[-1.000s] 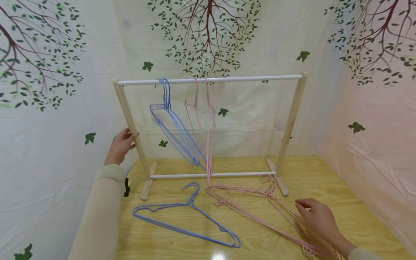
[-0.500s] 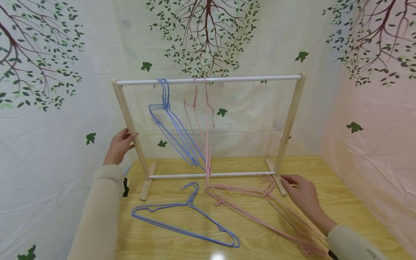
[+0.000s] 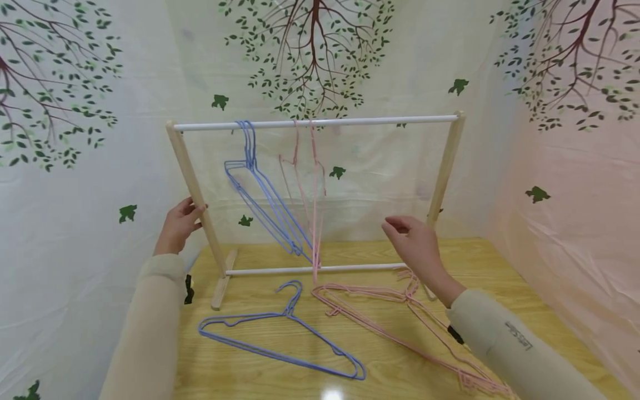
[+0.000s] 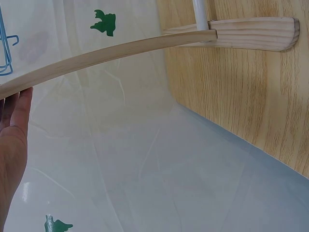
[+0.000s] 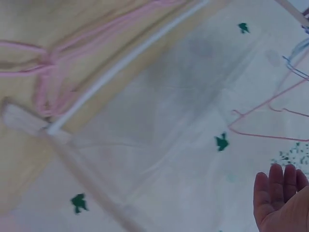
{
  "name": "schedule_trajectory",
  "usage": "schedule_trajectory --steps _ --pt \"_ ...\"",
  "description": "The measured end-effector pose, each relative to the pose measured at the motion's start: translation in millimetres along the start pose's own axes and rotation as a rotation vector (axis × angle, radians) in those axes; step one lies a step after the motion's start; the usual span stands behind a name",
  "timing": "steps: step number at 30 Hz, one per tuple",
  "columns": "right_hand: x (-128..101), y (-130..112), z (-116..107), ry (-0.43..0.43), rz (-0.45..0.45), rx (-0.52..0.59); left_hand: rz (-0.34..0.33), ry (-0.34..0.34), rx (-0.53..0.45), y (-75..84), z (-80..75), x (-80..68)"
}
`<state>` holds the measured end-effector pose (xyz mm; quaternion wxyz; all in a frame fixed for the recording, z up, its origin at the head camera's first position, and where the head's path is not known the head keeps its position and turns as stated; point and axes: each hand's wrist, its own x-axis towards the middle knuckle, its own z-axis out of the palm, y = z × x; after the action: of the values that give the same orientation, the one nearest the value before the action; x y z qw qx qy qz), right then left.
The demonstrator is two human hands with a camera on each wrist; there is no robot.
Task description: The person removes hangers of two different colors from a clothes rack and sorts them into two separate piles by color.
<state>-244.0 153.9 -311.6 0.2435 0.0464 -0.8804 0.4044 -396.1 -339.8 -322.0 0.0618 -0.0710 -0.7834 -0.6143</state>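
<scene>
My left hand [image 3: 176,229] grips the left post [image 3: 186,161] of a wooden clothes rack. In the left wrist view its fingertips [image 4: 21,104] lie against that post. My right hand [image 3: 416,247] is raised in front of the rack's right side with loosely bent fingers and nothing in them. Several blue hangers [image 3: 250,150] hang from the white top rail [image 3: 360,121] toward the left. Two pink hangers [image 3: 315,183] hang to their right. On the table lie blue hangers [image 3: 260,348] at the front middle and pink hangers [image 3: 380,329] at the right, partly hidden by my right sleeve.
The rack's white lower bar [image 3: 280,271] runs just above the wooden table [image 3: 400,366]. Its right post [image 3: 445,172] stands beyond my right hand, and its left foot [image 3: 220,291] rests on the table. A leaf-printed curtain [image 3: 390,183] surrounds the back and sides.
My right hand has risen from over the pink hangers on the table, moving up and left to the front of the rack. My left hand has stayed on the post.
</scene>
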Motion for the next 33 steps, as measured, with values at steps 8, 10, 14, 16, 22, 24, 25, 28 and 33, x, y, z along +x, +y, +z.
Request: schedule_trajectory --steps 8,10,14,16,22,24,25,28,33 --pt "31.8 -72.5 23.8 -0.028 0.025 0.040 -0.007 -0.008 0.006 1.2 -2.0 -0.3" --pt "36.9 -87.3 31.2 -0.016 0.018 0.030 -0.009 -0.009 0.004 1.1 -2.3 0.2" --pt "44.3 -111.7 45.1 -0.017 0.035 0.007 -0.010 -0.010 -0.001 0.8 -2.0 1.3" --pt "46.5 -120.8 51.4 -0.031 0.055 -0.008 -0.009 -0.011 -0.002 0.6 -1.5 1.8" --pt "50.4 -138.4 63.6 -0.073 0.140 -0.045 -0.005 -0.008 0.003 0.5 -1.1 1.6" --pt "51.9 -140.9 65.2 -0.078 0.156 -0.056 -0.002 -0.006 0.004 0.8 -0.9 1.1" --pt "52.7 -141.5 65.6 -0.079 0.160 -0.065 -0.002 -0.005 0.003 0.6 -1.1 1.1" --pt "55.2 -141.6 65.7 -0.084 0.170 -0.088 0.003 -0.002 0.008 0.0 -1.1 1.4" --pt "57.7 -139.0 62.0 -0.061 0.195 -0.094 0.011 0.000 0.007 -1.5 -1.5 1.9"
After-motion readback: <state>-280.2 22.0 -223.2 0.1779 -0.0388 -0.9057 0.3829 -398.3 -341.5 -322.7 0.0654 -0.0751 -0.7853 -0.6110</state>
